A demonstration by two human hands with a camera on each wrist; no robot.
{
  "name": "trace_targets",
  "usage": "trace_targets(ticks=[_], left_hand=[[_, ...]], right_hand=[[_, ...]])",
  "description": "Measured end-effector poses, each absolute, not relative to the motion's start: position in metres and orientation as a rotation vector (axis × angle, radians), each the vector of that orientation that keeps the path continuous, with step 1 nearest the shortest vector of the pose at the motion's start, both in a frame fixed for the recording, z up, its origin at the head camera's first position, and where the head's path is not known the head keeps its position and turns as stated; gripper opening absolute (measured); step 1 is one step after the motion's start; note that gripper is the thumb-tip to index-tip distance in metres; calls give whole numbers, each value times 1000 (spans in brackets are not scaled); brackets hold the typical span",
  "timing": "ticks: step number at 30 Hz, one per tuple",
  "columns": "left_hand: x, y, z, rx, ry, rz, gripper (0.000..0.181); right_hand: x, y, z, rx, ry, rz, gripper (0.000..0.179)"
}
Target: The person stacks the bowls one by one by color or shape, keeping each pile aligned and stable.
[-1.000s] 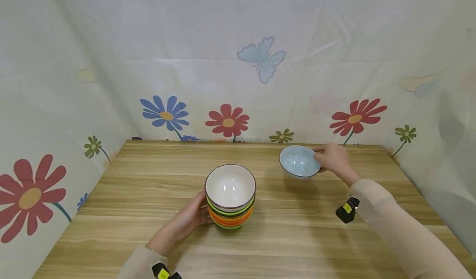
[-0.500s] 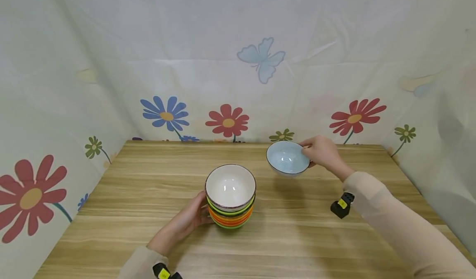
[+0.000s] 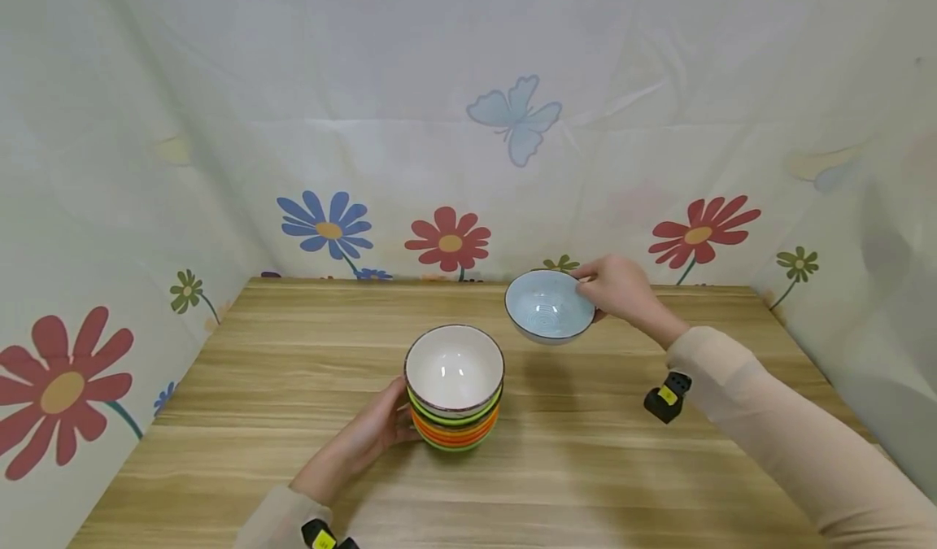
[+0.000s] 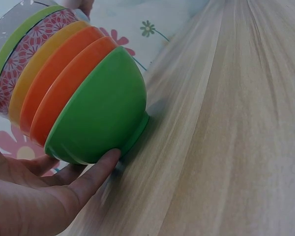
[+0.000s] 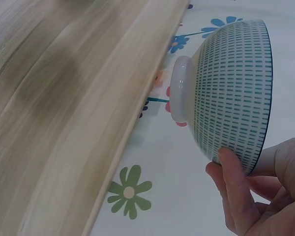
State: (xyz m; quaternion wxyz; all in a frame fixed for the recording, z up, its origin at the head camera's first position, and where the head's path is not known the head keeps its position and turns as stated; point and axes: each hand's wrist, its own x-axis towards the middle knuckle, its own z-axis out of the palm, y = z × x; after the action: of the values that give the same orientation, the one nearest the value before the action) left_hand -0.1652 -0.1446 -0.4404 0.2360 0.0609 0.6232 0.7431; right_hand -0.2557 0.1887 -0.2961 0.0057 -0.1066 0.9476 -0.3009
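My right hand point(image 3: 618, 289) pinches the right rim of a pale blue bowl point(image 3: 545, 309), held up above the table's back part. The right wrist view shows the bowl's outside point(image 5: 231, 93), white with rows of small teal dashes and a white foot. Left of it and nearer to me stands a stack of bowls point(image 3: 454, 431), a white one point(image 3: 454, 366) on top. My left hand point(image 3: 376, 427) rests against the stack's left side with its fingers extended. In the left wrist view, a green bowl point(image 4: 103, 108) forms the base under orange, yellow and pink-patterned ones.
The wood-grain table point(image 3: 307, 329) runs back to a pale curtain point(image 3: 366, 85) printed with flowers and a butterfly. The curtain also closes off the left and right sides. A small black device point(image 3: 668, 397) is worn at my right wrist.
My right hand has carried the pale blue bowl to the left and slightly farther back, closer to the stack. The left hand and the stack have stayed in place.
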Motion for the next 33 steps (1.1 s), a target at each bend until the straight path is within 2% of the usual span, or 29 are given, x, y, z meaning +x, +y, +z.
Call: trace_targets(ticks=[33], left_hand=[[-166,-146,-442,179,1716,2034,73]], right_hand=[[-235,137,-260,-539,2987,-937,28]])
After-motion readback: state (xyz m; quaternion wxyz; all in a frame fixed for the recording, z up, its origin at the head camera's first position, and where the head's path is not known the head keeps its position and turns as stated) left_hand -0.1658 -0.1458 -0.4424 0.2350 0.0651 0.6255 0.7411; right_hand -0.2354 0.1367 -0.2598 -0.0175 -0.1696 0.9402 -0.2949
